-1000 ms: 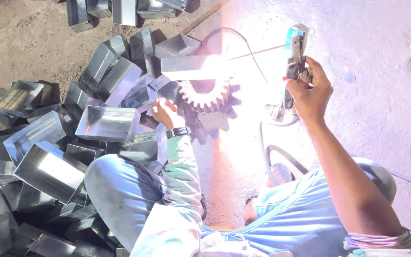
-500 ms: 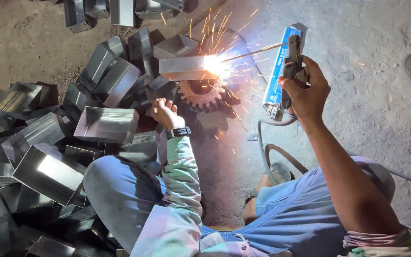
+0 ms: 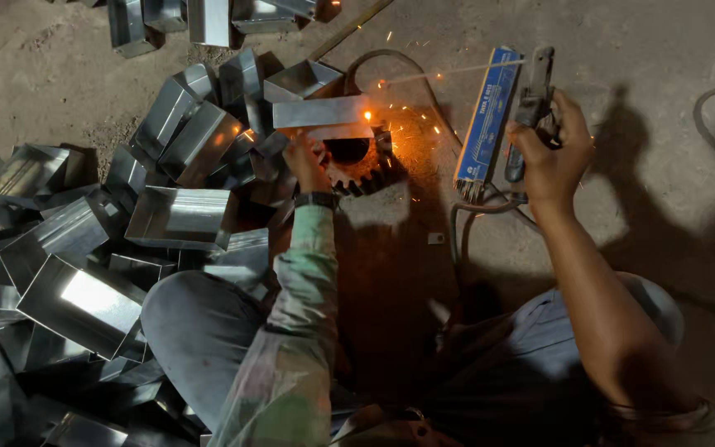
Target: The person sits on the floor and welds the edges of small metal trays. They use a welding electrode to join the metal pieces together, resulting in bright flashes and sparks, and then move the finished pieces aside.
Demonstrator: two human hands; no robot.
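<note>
The blinding arc I saw a second ago has died to a few sparks, and my right hand (image 3: 549,157), fingers clamped round the electrode holder (image 3: 531,103), has lifted the rod (image 3: 448,73) off the joint. The sheet-metal box (image 3: 322,114) lies across the gear wheel (image 3: 357,170); my left hand (image 3: 306,161) steadies it from the gear's near-left side, fingers curled against it, so I judge this tack finished.

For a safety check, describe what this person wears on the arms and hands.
Both hands are bare, no gloves. The left hand has a dark watch at the wrist and a long, pale, stained sleeve. The right hand leads to an arm bare nearly to the shoulder.
</note>
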